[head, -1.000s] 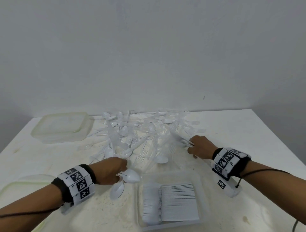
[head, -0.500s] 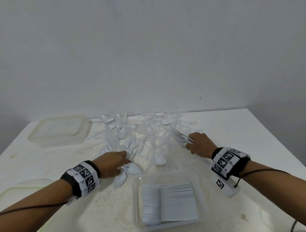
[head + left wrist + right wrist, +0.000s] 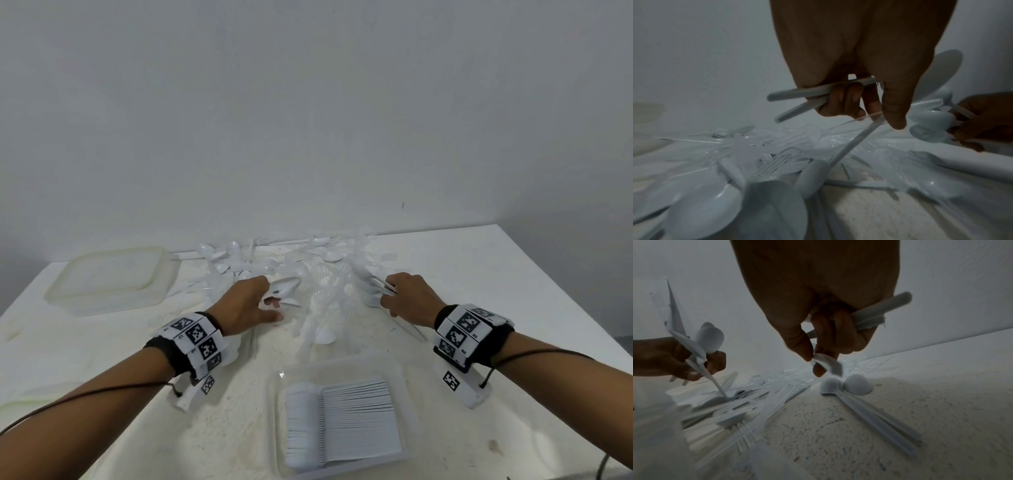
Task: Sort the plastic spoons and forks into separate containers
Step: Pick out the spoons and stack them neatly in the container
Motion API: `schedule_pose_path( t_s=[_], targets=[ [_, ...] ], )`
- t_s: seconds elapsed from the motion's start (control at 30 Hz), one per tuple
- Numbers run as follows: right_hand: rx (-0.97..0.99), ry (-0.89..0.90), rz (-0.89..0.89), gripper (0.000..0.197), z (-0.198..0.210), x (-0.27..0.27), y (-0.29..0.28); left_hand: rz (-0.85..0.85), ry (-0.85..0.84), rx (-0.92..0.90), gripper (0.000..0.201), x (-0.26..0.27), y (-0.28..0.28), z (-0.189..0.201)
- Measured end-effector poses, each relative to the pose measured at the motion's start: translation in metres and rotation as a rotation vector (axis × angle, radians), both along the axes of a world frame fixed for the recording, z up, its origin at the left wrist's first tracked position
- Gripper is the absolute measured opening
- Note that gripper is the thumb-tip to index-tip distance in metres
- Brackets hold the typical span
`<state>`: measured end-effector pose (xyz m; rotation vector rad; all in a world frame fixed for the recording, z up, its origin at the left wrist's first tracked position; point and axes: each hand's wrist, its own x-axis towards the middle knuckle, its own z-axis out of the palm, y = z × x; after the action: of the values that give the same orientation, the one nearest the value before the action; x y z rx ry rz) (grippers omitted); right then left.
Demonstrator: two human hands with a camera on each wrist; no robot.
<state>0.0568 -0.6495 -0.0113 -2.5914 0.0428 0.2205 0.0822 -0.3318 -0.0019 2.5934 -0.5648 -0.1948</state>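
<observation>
A tangled pile of white and clear plastic spoons and forks (image 3: 308, 270) lies mid-table. My left hand (image 3: 274, 305) is at the pile's near left edge, fingers curled round the handles of white spoons (image 3: 813, 94). Its thumb also presses a clear handle (image 3: 855, 141) that slants down into the pile. My right hand (image 3: 387, 298) is at the pile's right edge and grips a bundle of white spoon handles (image 3: 879, 313). Its thumb and forefinger pinch one more white spoon (image 3: 828, 365) just above two spoons (image 3: 846, 386) lying on the table.
A clear tray (image 3: 407, 404) holding a neat stack of white cutlery sits at the near centre. An empty translucent container (image 3: 113, 277) stands at the back left. Another pale lid or container (image 3: 20, 401) shows at the near left edge. A wall rises behind the table.
My left hand has moved forward from beside the tray into the pile, still carrying its spoons. The right hand has stayed at the pile's right edge.
</observation>
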Motion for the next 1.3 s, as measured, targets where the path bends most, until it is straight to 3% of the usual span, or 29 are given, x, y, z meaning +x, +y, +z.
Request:
schedule_pose_path(
  t_s=[0.17,0.27,0.4,0.57,0.8,1.03,1.2,1.3],
  targets=[
    [0.002,0.001,-0.002,0.022,0.001,-0.001,-0.001,0.031,0.055,-0.086,0.022,0.011,-0.013,0.008],
    [0.013,0.020,-0.009,0.020,-0.001,0.001,-0.004,0.050,0.082,-0.100,0.025,0.019,-0.023,0.015],
    [0.032,0.051,-0.032,0.019,-0.003,0.002,-0.010,0.106,0.045,-0.010,0.048,0.033,-0.033,0.015],
    [0.019,0.076,-0.072,0.019,-0.011,0.007,-0.015,0.043,0.068,0.193,0.036,0.047,-0.043,0.003],
    [0.070,0.172,-0.164,0.014,-0.011,0.017,-0.033,0.059,0.061,0.318,0.042,0.060,-0.041,-0.011],
    [-0.103,0.081,0.003,0.034,-0.024,0.019,-0.035,-0.033,-0.003,0.268,0.028,0.052,-0.025,-0.005],
    [-0.205,0.134,0.065,0.030,-0.040,0.025,-0.019,-0.144,0.009,0.334,0.035,0.036,-0.014,-0.005],
    [-0.258,0.122,0.069,0.027,-0.044,0.028,-0.013,-0.141,0.063,0.287,0.026,0.028,-0.011,-0.007]
  ],
)
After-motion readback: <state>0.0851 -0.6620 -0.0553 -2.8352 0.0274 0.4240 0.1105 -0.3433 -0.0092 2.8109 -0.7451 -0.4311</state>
